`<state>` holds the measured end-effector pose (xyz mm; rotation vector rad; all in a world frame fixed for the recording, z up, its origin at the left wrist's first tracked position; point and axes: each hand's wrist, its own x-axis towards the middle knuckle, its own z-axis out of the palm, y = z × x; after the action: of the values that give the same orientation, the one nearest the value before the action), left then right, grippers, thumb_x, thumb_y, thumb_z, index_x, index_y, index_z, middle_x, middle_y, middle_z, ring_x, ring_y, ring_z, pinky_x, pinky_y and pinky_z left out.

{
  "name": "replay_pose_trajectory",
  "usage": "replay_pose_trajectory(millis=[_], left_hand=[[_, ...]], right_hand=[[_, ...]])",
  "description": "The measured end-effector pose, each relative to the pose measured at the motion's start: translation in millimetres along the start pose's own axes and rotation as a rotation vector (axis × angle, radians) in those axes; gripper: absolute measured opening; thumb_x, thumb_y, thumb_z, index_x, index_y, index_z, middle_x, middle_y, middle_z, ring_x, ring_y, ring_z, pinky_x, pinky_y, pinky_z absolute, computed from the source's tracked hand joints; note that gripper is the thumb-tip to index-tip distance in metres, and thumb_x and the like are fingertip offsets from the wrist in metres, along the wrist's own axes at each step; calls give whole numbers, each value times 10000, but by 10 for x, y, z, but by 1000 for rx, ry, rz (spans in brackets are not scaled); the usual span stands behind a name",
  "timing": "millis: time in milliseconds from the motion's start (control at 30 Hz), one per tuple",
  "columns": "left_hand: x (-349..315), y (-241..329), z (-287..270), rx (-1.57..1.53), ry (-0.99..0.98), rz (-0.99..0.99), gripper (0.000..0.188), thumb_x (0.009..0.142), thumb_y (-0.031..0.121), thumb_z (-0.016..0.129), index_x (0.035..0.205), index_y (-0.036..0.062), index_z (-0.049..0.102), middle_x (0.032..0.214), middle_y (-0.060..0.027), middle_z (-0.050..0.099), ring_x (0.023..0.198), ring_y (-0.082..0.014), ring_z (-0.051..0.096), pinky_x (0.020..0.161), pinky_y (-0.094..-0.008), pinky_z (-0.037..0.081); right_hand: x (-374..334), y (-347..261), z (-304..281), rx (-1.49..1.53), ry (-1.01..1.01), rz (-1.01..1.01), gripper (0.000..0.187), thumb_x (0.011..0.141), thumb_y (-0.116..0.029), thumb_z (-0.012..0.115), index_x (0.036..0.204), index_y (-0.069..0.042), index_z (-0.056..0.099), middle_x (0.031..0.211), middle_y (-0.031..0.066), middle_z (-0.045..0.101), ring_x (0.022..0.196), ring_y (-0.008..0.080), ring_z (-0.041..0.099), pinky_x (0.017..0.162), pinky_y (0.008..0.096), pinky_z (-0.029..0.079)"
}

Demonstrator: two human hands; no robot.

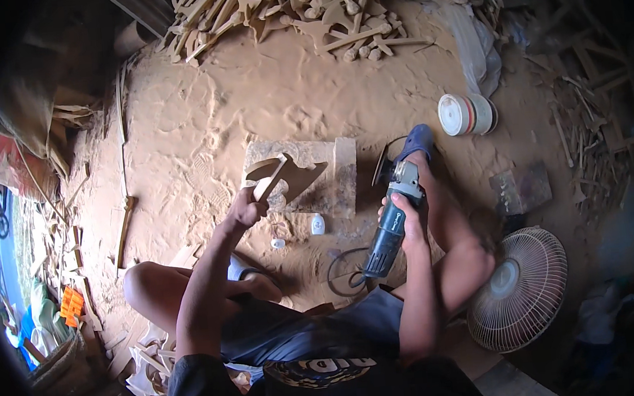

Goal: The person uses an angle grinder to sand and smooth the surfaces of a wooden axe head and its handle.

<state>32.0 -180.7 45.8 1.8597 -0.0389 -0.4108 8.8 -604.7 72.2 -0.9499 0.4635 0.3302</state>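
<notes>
Brown dust covers the floor (279,89) around a low, flat block (343,181), with a big heap of wood bits (295,13) far behind it. Over the block's left part, the left hand (247,207) is closed around one end of a curved wood piece (272,178); I cannot tell if wood and block touch. Right of the block, the right hand (410,217) is wrapped around a grinder (387,237), its round disc (380,171) close to a blue shoe (422,140). It looks like the wood and grinder are being held ready. Bringing them together would call for a tight hold and turning the disc away from the shoe. Nearer than the block, a looped cord (357,279) could get in the way. A white bottle (317,224) is just in front of the block, a fan (518,290) to its near right, a bucket (467,114) past its far right.
</notes>
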Motion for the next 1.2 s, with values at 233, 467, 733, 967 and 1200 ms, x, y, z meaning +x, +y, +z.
replay_pose_trajectory(millis=[233, 467, 733, 967, 1200], left_hand=[[116, -159, 282, 195, 65, 63, 581, 1001, 510, 755, 1209, -23, 652, 795, -66, 693, 642, -169, 640, 571, -334, 509], [144, -293, 470, 384, 164, -172, 434, 1005, 338, 745, 1176, -56, 680, 862, -230, 745, 709, -277, 726, 685, -440, 564], [16, -152, 502, 473, 218, -196, 385, 946, 289, 722, 1123, -49, 673, 900, -286, 754, 900, -444, 761, 825, -493, 598], [39, -131, 535, 456, 219, -193, 338, 959, 263, 709, 1098, -44, 677, 873, -293, 735, 876, -444, 757, 786, -495, 582], [56, -294, 483, 428, 223, -186, 368, 953, 275, 710, 1138, -41, 675, 916, -317, 739, 938, -476, 747, 833, -523, 590]], right_hand=[[-89, -129, 19, -793, 193, -473, 805, 806, -263, 919, 1418, -23, 454, 1151, 176, 705, 1021, 301, 719, 903, 435, 566], [-24, 190, 86, -1027, 182, -558, 882, 770, -217, 917, 1447, 37, 413, 1290, 235, 644, 1161, 338, 672, 1045, 447, 513], [145, 527, 288, -1100, 98, -573, 874, 773, -233, 918, 1425, 55, 411, 1203, 234, 661, 1088, 309, 691, 963, 424, 546], [93, 479, 348, -1237, 176, -466, 853, 769, -256, 905, 1422, 21, 430, 1174, 262, 706, 1063, 378, 729, 926, 466, 566], [65, 346, 415, -1248, 221, -389, 868, 776, -262, 893, 1440, 21, 411, 1202, 275, 698, 1096, 397, 720, 950, 480, 557]])
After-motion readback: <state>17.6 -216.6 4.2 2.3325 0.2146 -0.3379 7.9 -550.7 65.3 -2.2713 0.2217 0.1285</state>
